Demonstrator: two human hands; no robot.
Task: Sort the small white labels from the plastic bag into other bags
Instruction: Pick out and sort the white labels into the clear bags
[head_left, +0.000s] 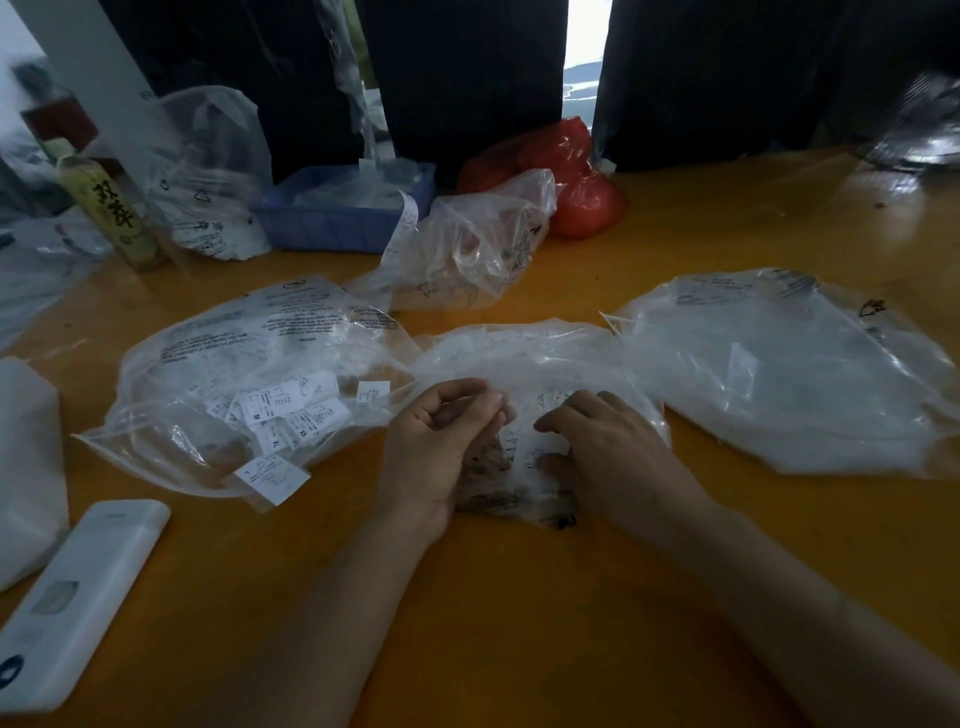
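1. While both hands work at the middle of an orange table (519, 597), a crumpled clear plastic bag (524, 358) lies flat under them, with small white labels (524, 447) showing faintly through the film near the fingertips.
2. Left hand (441, 447) is turned palm inward with fingers curled toward the thumb; whether it pinches a label or only film cannot be told.
3. Right hand (608, 441) rests palm down on the bag, fingers bent and pressing the film and the labels beneath.
4. To the left lies a second clear bag (249, 364) holding loose sorted labels (291, 410) printed with size letters such as M, XL and XS; one label sits at its near edge.
5. To the right lies a third clear bag (789, 374), spread flat; its contents are too faint to tell.
6. Handling, as a judgement: each label is a very light, thin, limp slip that will slide on slick film and cling to its neighbours, so it is best pinched at a short edge with finger and thumb, one at a time.
7. Labels are short rectangles; those in the left bag point many ways, most with the long axis slanting up to the right.
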